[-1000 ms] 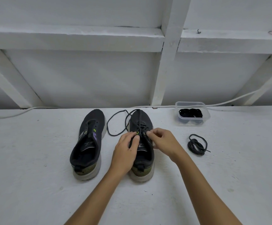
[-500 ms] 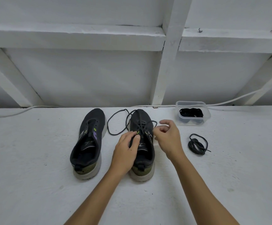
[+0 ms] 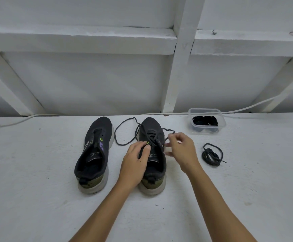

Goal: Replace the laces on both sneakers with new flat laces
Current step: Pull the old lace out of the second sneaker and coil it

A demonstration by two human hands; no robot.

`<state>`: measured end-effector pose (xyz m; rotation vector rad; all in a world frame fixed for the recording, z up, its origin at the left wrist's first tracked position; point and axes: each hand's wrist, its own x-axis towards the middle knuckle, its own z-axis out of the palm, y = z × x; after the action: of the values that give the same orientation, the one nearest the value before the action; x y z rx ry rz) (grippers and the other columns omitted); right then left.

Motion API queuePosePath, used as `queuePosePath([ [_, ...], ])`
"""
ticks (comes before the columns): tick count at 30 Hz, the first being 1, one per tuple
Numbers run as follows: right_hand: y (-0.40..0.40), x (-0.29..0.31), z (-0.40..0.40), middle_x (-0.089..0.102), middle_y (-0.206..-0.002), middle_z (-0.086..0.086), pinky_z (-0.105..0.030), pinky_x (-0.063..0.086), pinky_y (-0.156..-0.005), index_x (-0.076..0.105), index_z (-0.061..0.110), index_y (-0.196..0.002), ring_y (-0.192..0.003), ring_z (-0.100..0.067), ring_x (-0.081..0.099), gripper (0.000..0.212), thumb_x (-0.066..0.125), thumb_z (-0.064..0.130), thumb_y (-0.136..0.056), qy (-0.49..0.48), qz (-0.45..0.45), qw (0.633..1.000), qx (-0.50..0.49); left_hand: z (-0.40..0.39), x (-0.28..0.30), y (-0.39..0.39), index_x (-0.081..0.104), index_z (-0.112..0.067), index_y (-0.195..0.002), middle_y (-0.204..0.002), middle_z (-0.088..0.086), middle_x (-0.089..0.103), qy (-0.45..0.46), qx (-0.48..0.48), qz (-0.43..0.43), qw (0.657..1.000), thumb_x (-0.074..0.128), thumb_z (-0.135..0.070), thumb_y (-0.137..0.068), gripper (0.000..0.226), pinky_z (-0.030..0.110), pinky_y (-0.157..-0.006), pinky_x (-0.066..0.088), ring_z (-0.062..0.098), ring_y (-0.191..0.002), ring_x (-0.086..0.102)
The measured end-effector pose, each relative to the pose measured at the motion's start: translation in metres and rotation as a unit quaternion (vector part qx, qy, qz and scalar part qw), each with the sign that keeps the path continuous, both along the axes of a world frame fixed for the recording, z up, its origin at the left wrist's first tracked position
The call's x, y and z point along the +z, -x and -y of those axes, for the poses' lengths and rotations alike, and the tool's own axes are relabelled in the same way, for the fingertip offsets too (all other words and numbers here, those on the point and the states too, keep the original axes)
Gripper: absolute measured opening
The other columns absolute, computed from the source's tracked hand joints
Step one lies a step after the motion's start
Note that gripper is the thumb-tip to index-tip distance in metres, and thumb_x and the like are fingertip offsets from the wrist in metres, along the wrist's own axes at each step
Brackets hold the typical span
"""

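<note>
Both sneakers sat side by side on the white desk [image 3: 37, 198], toes pointing away toward the wall. The left sneaker [image 3: 94, 154] had no lace. Left hand [image 3: 135, 165] gripped the right sneaker [image 3: 153, 159] by its tongue, right hand [image 3: 182, 151] pinched its round dark lace [image 3: 124, 133]. A coiled lace [image 3: 212, 155] and a clear plastic tub [image 3: 206, 122] of black laces lay off to the right.

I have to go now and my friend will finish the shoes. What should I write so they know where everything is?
Left hand holds the right sneaker steady at its tongue. Right hand pinches the old lace, pulling it from the eyelets; it is partly out.
Left sneaker is already laceless; its removed lace lies bundled to the right.
New laces wait in the clear tub.
Left: finish unlacing, then lace both.
</note>
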<state>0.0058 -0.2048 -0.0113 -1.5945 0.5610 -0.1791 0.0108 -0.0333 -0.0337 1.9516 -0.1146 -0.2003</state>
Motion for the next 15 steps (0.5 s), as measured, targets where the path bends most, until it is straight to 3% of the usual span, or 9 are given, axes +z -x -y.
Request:
queuePosePath([
  [2, 0.0, -0.002, 0.006, 0.067, -0.097, 0.001, -0.027, 0.059, -0.06, 0.067, 0.01, -0.094, -0.075, -0.011, 0.071, 0.021, 0.061, 0.029, -0.101, -0.027, 0.001, 0.996, -0.089, 0.0, 0.0, 0.0, 0.06, -0.033, -0.132, -0.132, -0.022, 0.053, 0.0, 0.0, -0.002, 1.0, 0.049, -0.045, -0.101, 0.035, 0.025, -0.108, 0.039, -0.003, -0.124, 0.048],
  [3, 0.001, -0.002, 0.008, 0.068, -0.097, 0.001, -0.026, 0.058, -0.06, 0.068, 0.009, -0.094, -0.072, -0.008, 0.071, 0.023, 0.062, 0.031, -0.1, -0.04, -0.012, 0.996, -0.077, -0.001, 0.0, 0.001, 0.06, -0.033, -0.132, -0.131, -0.022, 0.053, 0.001, 0.0, -0.003, 1.0, 0.049, -0.045, -0.101, 0.035, 0.024, -0.108, 0.039, -0.004, -0.124, 0.048],
  [7, 0.011, -0.001, -0.001, 0.073, -0.078, 0.006, -0.018, 0.053, -0.058, 0.076, 0.017, -0.08, -0.065, -0.003, 0.066, 0.026, 0.073, 0.041, -0.091, -0.028, -0.059, 0.987, 0.144, 0.0, 0.0, 0.0, 0.06, -0.031, -0.131, -0.132, -0.02, 0.054, -0.002, 0.003, 0.004, 1.0, 0.049, -0.043, -0.101, 0.034, 0.025, -0.107, 0.039, -0.002, -0.124, 0.049],
  [9, 0.009, -0.001, -0.006, 0.075, -0.081, 0.006, -0.017, 0.052, -0.057, 0.075, 0.014, -0.079, -0.065, -0.003, 0.065, 0.022, 0.074, 0.031, -0.092, 0.007, -0.025, 0.985, 0.169, 0.001, 0.0, 0.0, 0.06, -0.031, -0.131, -0.132, -0.019, 0.054, -0.004, 0.005, 0.004, 1.0, 0.049, -0.043, -0.102, 0.034, 0.024, -0.106, 0.039, -0.001, -0.124, 0.049],
  [12, 0.0, 0.002, -0.005, 0.07, -0.074, -0.002, -0.023, 0.055, -0.055, 0.07, 0.011, -0.08, -0.062, -0.008, 0.064, 0.02, 0.067, 0.022, -0.097, 0.007, 0.007, 0.999, 0.048, 0.0, 0.0, 0.0, 0.06, -0.033, -0.131, -0.13, -0.023, 0.053, -0.005, 0.001, 0.003, 1.0, 0.049, -0.044, -0.101, 0.034, 0.021, -0.105, 0.038, -0.004, -0.122, 0.048],
  [15, -0.006, 0.004, 0.003, 0.066, -0.082, -0.004, -0.022, 0.055, -0.055, 0.067, 0.01, -0.086, -0.063, -0.005, 0.066, 0.02, 0.064, 0.025, -0.1, -0.044, 0.018, 0.995, -0.091, 0.0, 0.0, 0.0, 0.06, -0.033, -0.131, -0.131, -0.024, 0.053, -0.003, 0.001, -0.003, 1.0, 0.048, -0.045, -0.101, 0.035, 0.017, -0.102, 0.035, -0.006, -0.122, 0.047],
])
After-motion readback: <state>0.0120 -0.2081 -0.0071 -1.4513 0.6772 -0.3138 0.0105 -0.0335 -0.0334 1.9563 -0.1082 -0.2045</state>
